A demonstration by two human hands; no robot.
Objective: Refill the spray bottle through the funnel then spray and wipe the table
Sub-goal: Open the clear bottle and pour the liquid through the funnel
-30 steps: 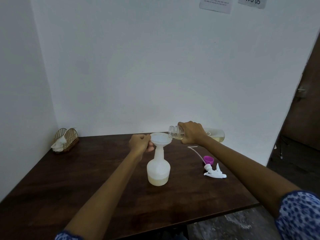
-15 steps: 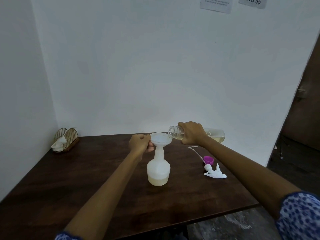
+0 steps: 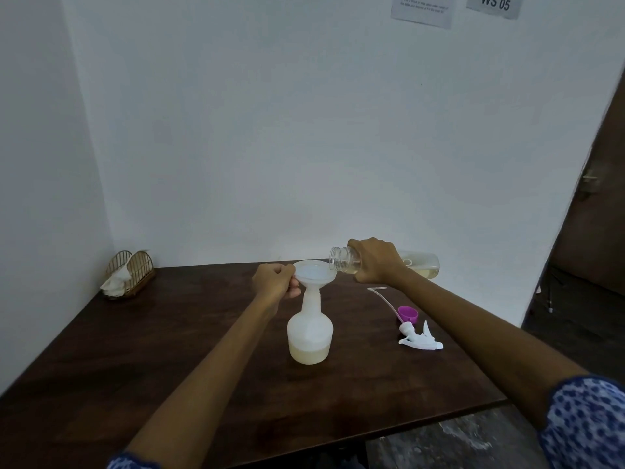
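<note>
- Nothing had shifted over the last second: your pour pose matched the earlier frames, same tilt, same grip.
- Your left hand (image 3: 275,282) pinched the rim of the funnel (image 3: 314,272), which sat in the neck of the spray bottle (image 3: 310,333).
- Your right hand (image 3: 373,262) was wrapped round the clear refill bottle (image 3: 419,264), held near horizontal, its open mouth just over the funnel's right edge.
- No stream was visible between mouth and funnel; can't tell whether liquid was flowing.
- Spray bottle stood upright at mid counter (image 3: 135,367), with pale yellowish liquid only in the bottom band. My read: refill was early, with most of the volume to go.
- Liquid in the refill bottle pooled toward its base, so it probably needed more tilt to keep feeding.
- Trigger sprayer (image 3: 417,338) with its dip tube lay on the counter to the right, a purple cap (image 3: 407,313) beside it. Spraying and wiping not yet started.
- Wire holder (image 3: 132,272) with a white cloth sat at the far left corner.
- Writing: wall sign (image 3: 495,3) read "WS 05"; the sheet beside it was too small to read.
</note>
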